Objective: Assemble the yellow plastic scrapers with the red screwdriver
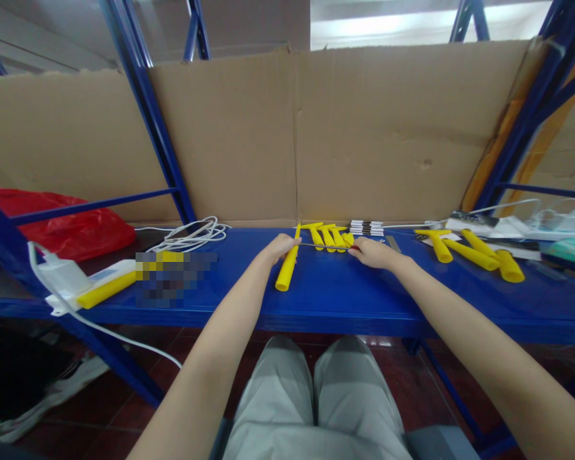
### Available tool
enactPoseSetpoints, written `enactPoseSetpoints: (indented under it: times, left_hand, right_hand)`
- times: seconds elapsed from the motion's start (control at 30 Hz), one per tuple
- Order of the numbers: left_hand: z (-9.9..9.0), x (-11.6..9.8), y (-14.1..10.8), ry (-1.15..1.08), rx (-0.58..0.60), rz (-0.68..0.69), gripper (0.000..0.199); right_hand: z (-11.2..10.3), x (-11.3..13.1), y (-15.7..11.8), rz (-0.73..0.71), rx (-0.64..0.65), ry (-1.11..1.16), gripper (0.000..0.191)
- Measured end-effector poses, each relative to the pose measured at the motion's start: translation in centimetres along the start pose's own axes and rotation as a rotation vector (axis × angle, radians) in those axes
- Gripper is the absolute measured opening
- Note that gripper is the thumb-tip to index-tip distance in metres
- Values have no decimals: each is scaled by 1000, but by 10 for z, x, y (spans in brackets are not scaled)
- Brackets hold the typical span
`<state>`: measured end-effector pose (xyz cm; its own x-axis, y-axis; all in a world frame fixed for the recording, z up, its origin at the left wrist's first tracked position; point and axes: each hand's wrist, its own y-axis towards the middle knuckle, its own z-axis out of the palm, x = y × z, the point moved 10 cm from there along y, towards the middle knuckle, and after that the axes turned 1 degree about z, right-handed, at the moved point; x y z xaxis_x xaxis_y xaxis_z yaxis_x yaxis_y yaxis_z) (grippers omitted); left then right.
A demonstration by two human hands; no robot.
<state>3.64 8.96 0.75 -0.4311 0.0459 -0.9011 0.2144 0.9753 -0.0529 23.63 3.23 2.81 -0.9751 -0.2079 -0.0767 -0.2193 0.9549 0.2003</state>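
My left hand is closed around the narrow upper part of a yellow plastic handle, whose round wider end points toward me. My right hand grips a tool with a thin metal shaft, which looks like a screwdriver. Its shaft runs level from my right fingers across to the left hand, and the tip's exact contact is hidden by my fingers. Just behind the shaft lie several yellow T-shaped handles in a row. Small black-and-white packs are stacked beside them, behind my right hand.
More yellow handles lie on the blue shelf at right, near papers and cables. At left are a coiled white cable, a power strip and a red bag. Cardboard walls the back between blue posts.
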Motion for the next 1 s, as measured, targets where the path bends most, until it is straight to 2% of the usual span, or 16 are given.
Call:
enactPoseSetpoints:
  times: [0.13,0.3,0.57,0.77,1.0]
  left_hand:
    - [-5,1,2,-26,-43,0,18]
    - [-14,0,6,10,-113,17,22]
    - [-14,0,5,45,-101,20,23]
    - [-14,-4,1,27,-94,26,22]
    - [-13,-5,-3,5,-79,14,22]
  right_hand:
    - [-8,1,-4,19,-39,-41,23]
    - [-8,2,-6,44,-19,-58,26]
    - [-1,-4,0,8,-12,31,27]
    - [-13,0,-4,-3,-82,-24,20]
    - [-10,-7,-5,45,-52,-61,28]
